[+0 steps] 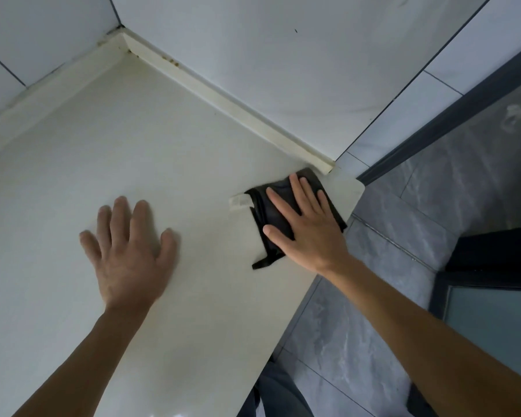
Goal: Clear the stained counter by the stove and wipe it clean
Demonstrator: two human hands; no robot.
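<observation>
Pale counter (pixel 169 152) lies bare; right hand (pixel 306 224) presses a black cloth (pixel 271 224) flat-fingered by the end corner, likely wiping; left hand (pixel 130 254) rests spread, holding nothing, seemingly for support.

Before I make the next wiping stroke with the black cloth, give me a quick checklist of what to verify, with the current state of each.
1. Right hand flat on the black cloth, fingers straight and pressing: ok.
2. Cloth fully on the counter: ok, though its right edge lies close to the counter's rounded corner.
3. Left hand flat on bare counter, clear of the cloth: ok.
4. Path to the left of the cloth: not ok, a small whitish scrap lies against the cloth's left edge.
5. Brown stains on the back trim near the wall corner: not ok, unwiped.
6. Cloth damp enough: cannot tell.
</observation>
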